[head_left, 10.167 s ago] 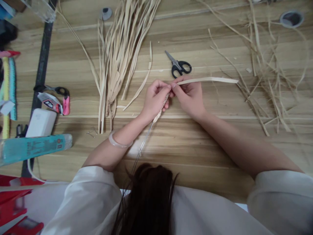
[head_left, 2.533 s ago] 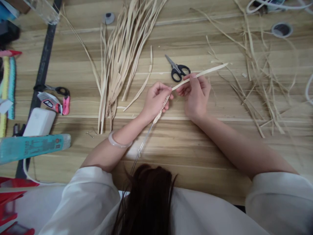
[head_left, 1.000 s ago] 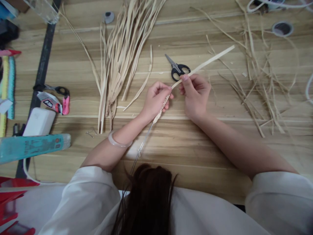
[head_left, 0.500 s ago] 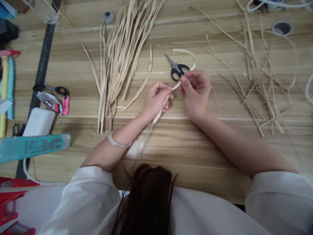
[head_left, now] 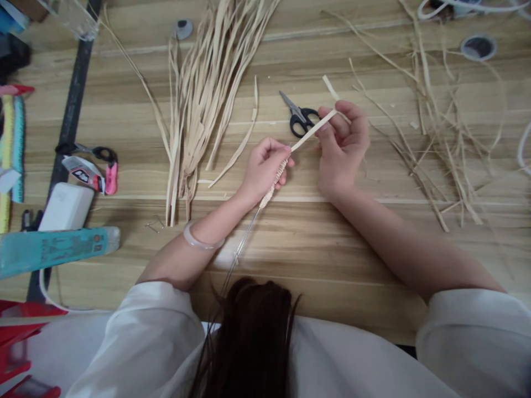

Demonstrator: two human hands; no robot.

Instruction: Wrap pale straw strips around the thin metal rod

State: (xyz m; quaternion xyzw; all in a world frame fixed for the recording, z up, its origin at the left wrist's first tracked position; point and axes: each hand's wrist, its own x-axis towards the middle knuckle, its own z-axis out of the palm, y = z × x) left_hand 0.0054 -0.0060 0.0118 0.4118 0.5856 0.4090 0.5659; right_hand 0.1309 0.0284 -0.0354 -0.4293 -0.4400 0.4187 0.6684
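Between the thumb and fingers of my left hand [head_left: 266, 168] is a straw-wrapped wire [head_left: 269, 193], pale strip coiled closely around it. Its bare metal strands [head_left: 244, 239] run down toward my chest. From the tip of the coil a flat pale straw strip [head_left: 310, 134] slants up to my right hand [head_left: 344, 146], whose fingers are closed on it. The strip's free end sticks up beyond my right fingers. Black-handled scissors [head_left: 299, 117] lie on the table just behind the strip, partly covered by it and the right hand.
A bundle of dried straw strips [head_left: 207, 94] lies behind my left hand, a single loose strip [head_left: 244, 138] beside it. Thin straw scraps [head_left: 435, 127] are scattered at right. On the left are a teal tube [head_left: 58, 249], a white block [head_left: 67, 206] and a second pair of scissors [head_left: 103, 153].
My right hand has moved a little right and away from the left hand, drawing the straw strip out straighter. The left hand and the wrapped wire have stayed in place.
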